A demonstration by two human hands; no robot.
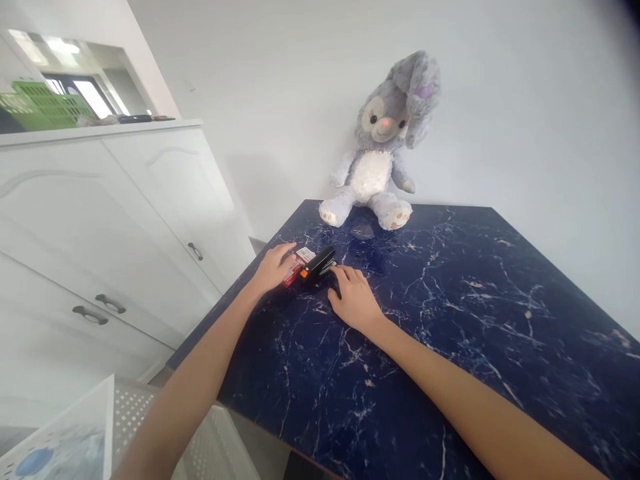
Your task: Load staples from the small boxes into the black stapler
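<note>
Black tool (320, 263) lies between left hand (274, 268), spread at the red packet (292, 275), and right hand (356, 297), loosely spread, presumably for steadying.

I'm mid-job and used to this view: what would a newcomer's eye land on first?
Probably the big grey plush toy, sitting upright at the far edge of the dark blue marbled table, by the wall. Next, likely the black object with an orange end, lying between the left hand and the right hand, beside a red-and-white packet.
</note>
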